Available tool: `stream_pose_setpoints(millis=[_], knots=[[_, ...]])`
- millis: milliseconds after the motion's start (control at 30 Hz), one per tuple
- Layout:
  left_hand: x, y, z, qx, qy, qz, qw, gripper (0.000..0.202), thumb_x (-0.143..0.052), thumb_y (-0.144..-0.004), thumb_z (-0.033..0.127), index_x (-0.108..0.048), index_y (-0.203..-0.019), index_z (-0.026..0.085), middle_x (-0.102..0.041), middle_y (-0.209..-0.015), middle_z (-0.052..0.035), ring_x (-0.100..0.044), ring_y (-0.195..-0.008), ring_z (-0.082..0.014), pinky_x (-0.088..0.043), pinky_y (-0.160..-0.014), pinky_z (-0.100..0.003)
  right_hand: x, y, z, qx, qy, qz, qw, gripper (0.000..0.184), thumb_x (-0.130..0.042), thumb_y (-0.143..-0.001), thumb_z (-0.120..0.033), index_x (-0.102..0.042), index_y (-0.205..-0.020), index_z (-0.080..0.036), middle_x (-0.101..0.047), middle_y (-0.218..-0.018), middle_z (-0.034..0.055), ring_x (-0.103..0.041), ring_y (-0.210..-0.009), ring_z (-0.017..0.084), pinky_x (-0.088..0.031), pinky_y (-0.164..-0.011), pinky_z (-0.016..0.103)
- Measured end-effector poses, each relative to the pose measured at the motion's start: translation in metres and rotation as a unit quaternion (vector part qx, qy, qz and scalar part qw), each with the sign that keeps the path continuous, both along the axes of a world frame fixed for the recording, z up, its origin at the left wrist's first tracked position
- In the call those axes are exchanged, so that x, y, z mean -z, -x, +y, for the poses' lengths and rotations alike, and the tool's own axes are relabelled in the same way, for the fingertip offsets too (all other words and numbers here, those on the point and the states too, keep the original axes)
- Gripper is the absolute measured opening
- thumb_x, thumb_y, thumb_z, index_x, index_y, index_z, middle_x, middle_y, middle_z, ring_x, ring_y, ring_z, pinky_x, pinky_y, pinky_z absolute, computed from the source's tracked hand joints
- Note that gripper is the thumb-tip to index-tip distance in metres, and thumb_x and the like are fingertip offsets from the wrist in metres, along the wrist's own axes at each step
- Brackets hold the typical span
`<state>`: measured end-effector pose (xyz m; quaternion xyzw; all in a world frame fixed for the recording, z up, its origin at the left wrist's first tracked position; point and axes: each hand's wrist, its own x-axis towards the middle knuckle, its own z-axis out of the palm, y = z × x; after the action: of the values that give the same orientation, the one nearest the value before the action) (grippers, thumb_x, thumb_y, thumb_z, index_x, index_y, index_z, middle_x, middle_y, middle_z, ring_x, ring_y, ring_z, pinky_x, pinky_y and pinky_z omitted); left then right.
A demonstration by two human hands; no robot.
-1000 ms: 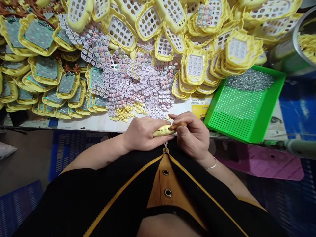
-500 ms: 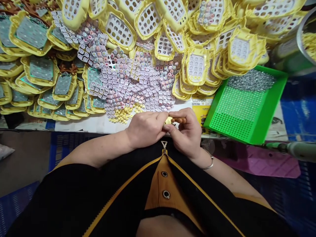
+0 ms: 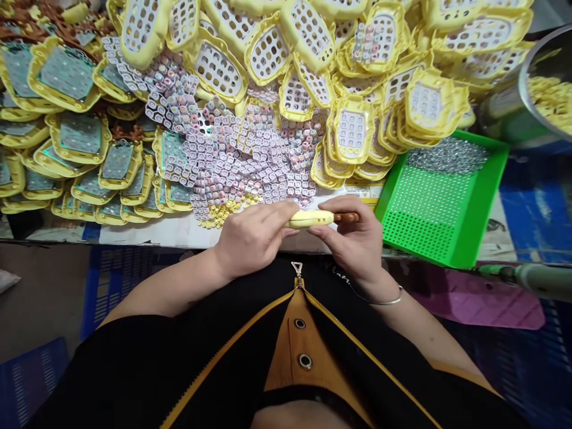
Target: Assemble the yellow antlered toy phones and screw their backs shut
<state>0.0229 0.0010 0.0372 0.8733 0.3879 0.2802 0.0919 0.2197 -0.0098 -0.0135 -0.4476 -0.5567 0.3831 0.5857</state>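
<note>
Between my hands, close to the table's front edge, is a yellow toy phone casing point(image 3: 311, 219), seen edge-on. A brown antler-shaped piece point(image 3: 347, 218) sticks out of its right end. My left hand point(image 3: 254, 235) is closed around the casing's left end. My right hand point(image 3: 357, 241) pinches the right end, with the fingers around the brown piece. Just beyond my left hand lie small yellow pieces point(image 3: 223, 211) in a loose heap. Behind them spread many pale button sheets point(image 3: 250, 161) with printed symbols.
Yellow casing halves with circuit boards point(image 3: 80, 134) crowd the left. Yellow front shells with holes point(image 3: 353, 128) are stacked at the back and right. A green perforated tray point(image 3: 433, 220) holds silvery screws. Behind it stands a metal tin point(image 3: 529, 95) with yellow parts.
The casing, mostly hidden by my fingers before, now shows its long side. My right hand has shifted right and the left slightly left, both still gripping it.
</note>
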Motion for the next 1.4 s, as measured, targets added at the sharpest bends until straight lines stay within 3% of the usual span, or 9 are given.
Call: stream_pose_setpoints(millis=[133,267,500,733,900,1033,1133,1267,1400], knots=[[0.002,-0.009,-0.003,-0.02,-0.039,0.002,0.999,0.028,-0.055,-0.096,0.029,-0.067,-0.117,0.014,-0.078,-0.109,-0.0098,-0.075,-0.097,-0.0202,-0.059,-0.082,-0.029,0.001,0.011,-0.002,0.088,-0.036,0.043,0.994,0.028,-0.084,-0.074,-0.04,-0.068,-0.092,-0.027,-0.058,-0.082,-0.0028,-0.053,-0.073,0.013,-0.043,-0.064,0.026],[0.0,-0.005,0.0,-0.005,-0.026,-0.01,1.0,0.026,-0.059,-0.094,0.027,-0.068,-0.116,0.015,-0.078,-0.109,-0.0093,-0.076,-0.096,-0.0206,-0.06,-0.082,-0.029,0.007,0.013,-0.002,0.069,-0.03,0.031,0.997,0.029,-0.085,-0.071,-0.038,-0.068,-0.091,-0.026,-0.06,-0.082,-0.0026,-0.056,-0.072,0.013,-0.046,-0.063,0.026],[-0.008,0.013,0.005,-0.024,0.102,-0.04,0.994,0.042,-0.065,-0.091,0.039,-0.063,-0.126,0.016,-0.074,-0.12,-0.0102,-0.073,-0.106,-0.0207,-0.057,-0.093,-0.031,0.02,0.007,0.004,0.055,-0.014,0.139,0.989,0.03,-0.085,-0.07,-0.043,-0.069,-0.091,-0.029,-0.063,-0.083,-0.0023,-0.06,-0.076,0.014,-0.049,-0.067,0.027],[-0.009,0.005,-0.002,-0.013,-0.022,-0.059,0.998,0.026,-0.063,-0.091,0.034,-0.07,-0.107,0.015,-0.079,-0.093,-0.0081,-0.075,-0.079,-0.0186,-0.058,-0.07,-0.027,0.034,0.014,0.001,0.036,0.071,0.218,0.973,0.044,-0.087,-0.061,-0.055,-0.063,-0.086,-0.028,-0.06,-0.085,-0.0026,-0.059,-0.077,0.015,-0.05,-0.07,0.029],[-0.013,0.005,-0.001,-0.025,-0.015,-0.017,0.999,0.027,-0.063,-0.089,0.038,-0.07,-0.1,0.014,-0.078,-0.088,-0.0081,-0.074,-0.072,-0.02,-0.056,-0.063,-0.028,0.035,0.013,0.003,0.023,0.074,0.246,0.966,0.038,-0.089,-0.062,-0.047,-0.067,-0.087,-0.029,-0.06,-0.084,-0.0039,-0.058,-0.075,0.012,-0.048,-0.069,0.025],[-0.016,0.006,0.002,-0.028,0.025,0.033,0.999,0.032,-0.065,-0.089,0.042,-0.069,-0.103,0.014,-0.078,-0.092,-0.0081,-0.075,-0.076,-0.0224,-0.057,-0.064,-0.032,0.03,0.007,0.007,0.009,-0.007,0.201,0.979,0.031,-0.089,-0.066,-0.04,-0.07,-0.089,-0.029,-0.062,-0.083,-0.0031,-0.058,-0.077,0.012,-0.047,-0.068,0.023],[-0.017,0.003,0.002,0.013,0.013,-0.01,1.0,0.034,-0.064,-0.092,0.039,-0.066,-0.114,0.013,-0.078,-0.105,-0.0098,-0.075,-0.093,-0.0211,-0.059,-0.078,-0.031,0.027,0.005,0.007,-0.007,-0.049,0.165,0.985,0.028,-0.084,-0.073,-0.045,-0.068,-0.09,-0.03,-0.061,-0.083,-0.0028,-0.059,-0.076,0.014,-0.048,-0.067,0.026],[-0.016,0.002,0.001,0.02,0.0,-0.04,0.999,0.026,-0.06,-0.094,0.031,-0.065,-0.114,0.015,-0.077,-0.107,-0.0087,-0.074,-0.097,-0.0178,-0.058,-0.084,-0.028,0.013,-0.005,0.005,0.015,-0.089,-0.018,0.996,0.028,-0.077,-0.08,-0.045,-0.066,-0.1,-0.029,-0.063,-0.087,0.0,-0.06,-0.076,0.016,-0.05,-0.063,0.029],[-0.013,0.005,0.0,0.019,0.021,0.011,1.0,0.029,-0.063,-0.092,0.031,-0.064,-0.116,0.014,-0.076,-0.109,-0.009,-0.074,-0.097,-0.0204,-0.058,-0.084,-0.031,-0.009,-0.014,0.0,0.022,-0.22,-0.293,0.93,0.048,-0.076,-0.083,-0.03,-0.058,-0.128,-0.026,-0.068,-0.106,0.0085,-0.064,-0.095,0.024,-0.053,-0.078,0.039]])
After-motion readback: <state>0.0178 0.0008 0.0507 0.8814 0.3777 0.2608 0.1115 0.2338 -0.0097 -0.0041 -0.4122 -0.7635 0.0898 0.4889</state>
